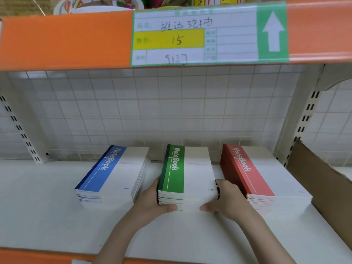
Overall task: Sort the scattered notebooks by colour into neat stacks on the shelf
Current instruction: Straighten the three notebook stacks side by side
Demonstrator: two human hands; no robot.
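Three stacks of notebooks stand side by side on the white shelf [38, 206]. The blue stack [114, 174] is on the left, the green stack [187, 174] in the middle, the red stack [257, 174] on the right. My left hand [150, 201] grips the green stack's left front corner, thumb across its front edge and fingers along its left side. My right hand [226, 199] grips the same stack's right front corner, thumb at the front and fingers between the green and red stacks.
An orange shelf rail [66, 39] with a price label [194, 35] hangs close overhead. A white grid panel [152, 111] backs the shelf. A brown cardboard sheet [320, 180] leans at the right end. An orange front lip [38, 256] edges the shelf.
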